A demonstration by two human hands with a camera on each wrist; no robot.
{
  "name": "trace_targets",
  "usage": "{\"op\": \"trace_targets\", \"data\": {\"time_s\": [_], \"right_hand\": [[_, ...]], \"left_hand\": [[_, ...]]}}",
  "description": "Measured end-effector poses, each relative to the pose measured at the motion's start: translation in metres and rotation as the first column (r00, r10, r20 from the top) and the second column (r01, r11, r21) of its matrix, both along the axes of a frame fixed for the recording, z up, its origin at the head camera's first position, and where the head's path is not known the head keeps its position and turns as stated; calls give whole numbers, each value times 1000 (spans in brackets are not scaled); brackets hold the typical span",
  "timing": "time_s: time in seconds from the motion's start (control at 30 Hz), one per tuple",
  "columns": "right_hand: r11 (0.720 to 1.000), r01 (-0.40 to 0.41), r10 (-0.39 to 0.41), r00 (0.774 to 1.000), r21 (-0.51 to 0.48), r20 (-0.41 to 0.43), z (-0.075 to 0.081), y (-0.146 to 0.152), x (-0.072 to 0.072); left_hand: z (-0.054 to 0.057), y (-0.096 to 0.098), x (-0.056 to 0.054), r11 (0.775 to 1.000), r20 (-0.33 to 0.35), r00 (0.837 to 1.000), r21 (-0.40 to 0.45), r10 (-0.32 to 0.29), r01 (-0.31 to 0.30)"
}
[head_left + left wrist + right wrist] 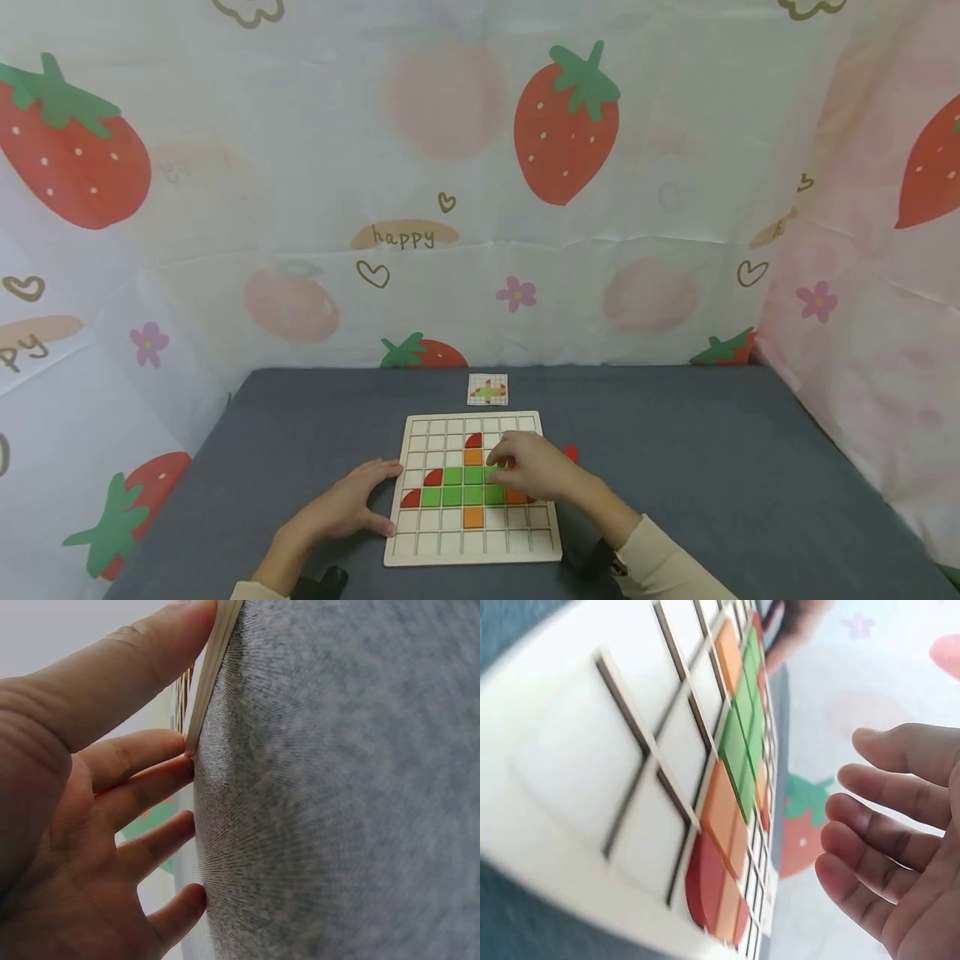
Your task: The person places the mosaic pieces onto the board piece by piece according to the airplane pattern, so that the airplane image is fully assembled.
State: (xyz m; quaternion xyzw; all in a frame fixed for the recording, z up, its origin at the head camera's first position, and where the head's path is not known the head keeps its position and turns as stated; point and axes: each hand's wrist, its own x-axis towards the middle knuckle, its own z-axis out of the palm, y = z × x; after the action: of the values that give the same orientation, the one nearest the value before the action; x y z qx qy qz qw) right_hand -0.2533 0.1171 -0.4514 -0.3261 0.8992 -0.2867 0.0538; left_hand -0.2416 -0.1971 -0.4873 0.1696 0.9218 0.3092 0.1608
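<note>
A pale wooden grid board [427, 546] lies on the dark table. Square green tiles [473, 475] fill cells across its middle, with orange tiles [473, 517] above, below and to their right. Red quarter-round tiles [410, 498] sit at the left, top and right ends of the pattern. My left hand [345, 504] touches the board's left edge with thumb and fingertips, fingers spread in the left wrist view. Over the right part of the pattern hovers my right hand [536, 467], hiding some cells. In the right wrist view its loosely bent fingers [862, 817] hold nothing.
A small card [488, 390] printed with a coloured grid pattern lies behind the board. Past the right wrist a red piece [572, 452] shows on the table. Strawberry-print cloth [480, 317] hangs behind the table and at both sides.
</note>
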Motion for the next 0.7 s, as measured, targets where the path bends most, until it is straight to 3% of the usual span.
{"op": "trace_targets", "data": {"time_s": [0.37, 0.7], "right_hand": [[993, 113, -113, 993, -25, -16, 10, 32, -13], [976, 213, -215, 976, -42, -34, 5, 61, -21]], "left_hand": [[3, 1, 1, 1000, -5, 1000, 9, 3, -3], [4, 2, 2, 1000, -10, 1000, -11, 24, -24]]}}
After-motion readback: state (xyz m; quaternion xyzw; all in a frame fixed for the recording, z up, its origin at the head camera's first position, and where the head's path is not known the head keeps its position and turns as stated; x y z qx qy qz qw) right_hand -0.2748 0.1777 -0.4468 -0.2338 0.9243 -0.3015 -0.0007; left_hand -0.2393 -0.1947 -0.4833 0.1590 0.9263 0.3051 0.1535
